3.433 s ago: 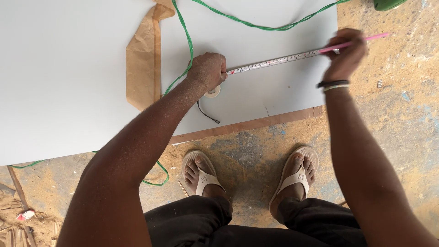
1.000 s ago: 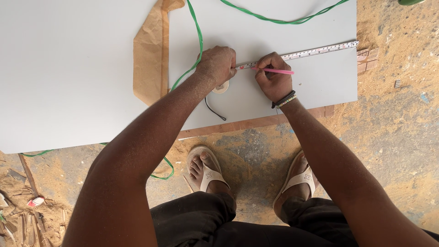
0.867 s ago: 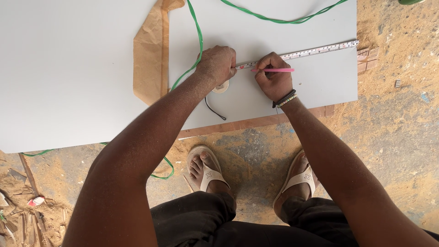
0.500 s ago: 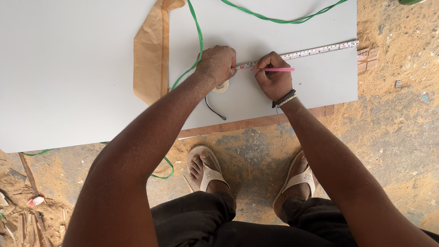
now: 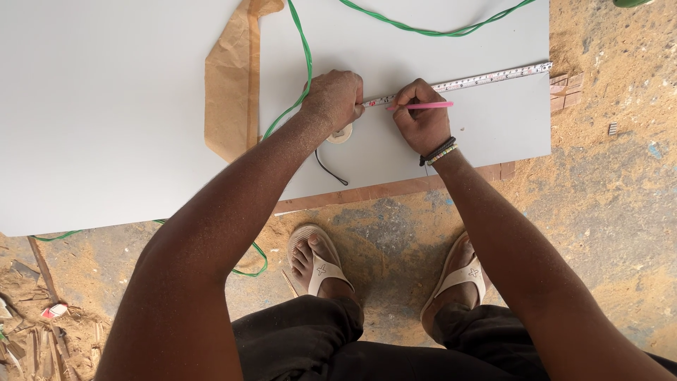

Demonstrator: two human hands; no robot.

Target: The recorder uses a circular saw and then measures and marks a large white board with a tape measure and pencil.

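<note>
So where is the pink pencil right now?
In the head view, the pink pencil is in the right hand, right of centre, lying along the tape measure on the white board.

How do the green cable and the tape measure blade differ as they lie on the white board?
The green cable curves loosely across the white board and runs off its near edge to the floor; the tape measure blade lies straight and flat. The cable is plain green and round; the blade is a pale flat strip with printed marks. The left hand pins the blade's end; no hand grips the cable. Both rest on the board.
</note>
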